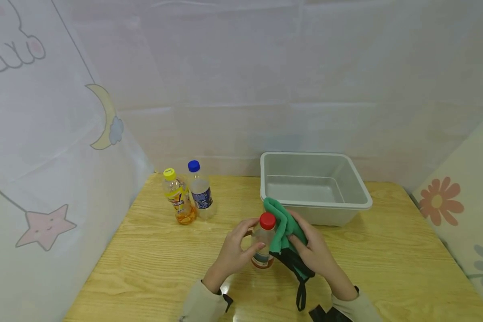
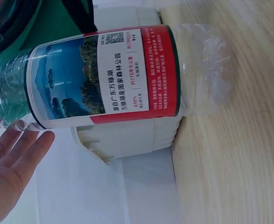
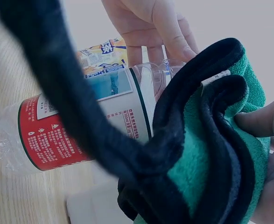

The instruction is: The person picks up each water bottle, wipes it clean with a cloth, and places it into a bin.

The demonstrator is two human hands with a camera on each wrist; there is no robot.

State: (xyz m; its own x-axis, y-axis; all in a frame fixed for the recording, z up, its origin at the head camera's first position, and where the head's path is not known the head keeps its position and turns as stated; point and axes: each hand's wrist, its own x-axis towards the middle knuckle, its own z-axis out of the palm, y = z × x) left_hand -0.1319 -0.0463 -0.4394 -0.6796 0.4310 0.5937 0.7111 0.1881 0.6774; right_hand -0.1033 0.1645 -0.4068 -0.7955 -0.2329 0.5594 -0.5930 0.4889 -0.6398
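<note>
A clear plastic bottle (image 1: 262, 257) with a red cap stands upright on the table. My left hand (image 1: 237, 249) holds it near the shoulder, thumb on the near side and fingers behind. In the left wrist view, the bottle's label (image 2: 104, 77) shows a lake picture and a red band. My right hand (image 1: 314, 251) grips a folded green cloth (image 1: 283, 228) with black edging and a hanging black loop. The cloth lies against the bottle's right side near the cap. In the right wrist view, folds of the cloth (image 3: 197, 149) hide the bottle's cap.
A pale grey plastic tub (image 1: 315, 205) stands behind my right hand. To the back left are a yellow-capped bottle (image 1: 179, 199) with some orange liquid and a blue-capped bottle (image 1: 202, 197). The wooden table (image 1: 144, 268) meets a light fabric backdrop (image 1: 225, 89) behind.
</note>
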